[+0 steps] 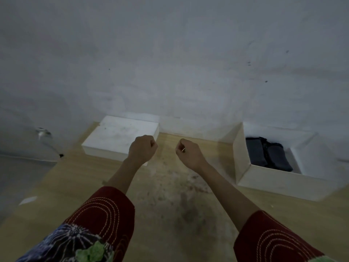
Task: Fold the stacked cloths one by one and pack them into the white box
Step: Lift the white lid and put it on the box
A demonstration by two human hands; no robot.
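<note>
Holding both hands up over the bench (pixel 75 176), backs toward us. Left hand (pixel 142 148): fingers curled into a fist, grip closed tight w/ nothing in it. Right hand (pixel 188 154): same, fist closed on nothing we can see; small pale fleck at the knuckles, can't tell what it is. The hands are near each other but apart, a clear gap between them, and neither touches anything.

Task stuff: white box (pixel 273 180) sits at the right of the bench, open top, straight thin walls, matte, rectangular, far side against the wall (pixel 170 53). Dark cloths (pixel 268 154) are inside it, approx two folded bundles side by side, charcoal/blue-grey, soft napped texture, rounded folds. They fill the left part of the box and the pale floor shows to their right.

At left rear is a flat white slab-like lid (pixel 120 135), closed top face, square edges, slightly scuffed. Our left hand overlaps its near right corner in view.

Bench surface is light wood grain w/ a dark mottled smudge patch (pixel 185 205) down the middle. Wall is rough grey-white plaster w/ a few dark specks. Sleeves (pixel 105 208) are dark red fabric w/ pale stitched concentric arcs, forearms bare.
</note>
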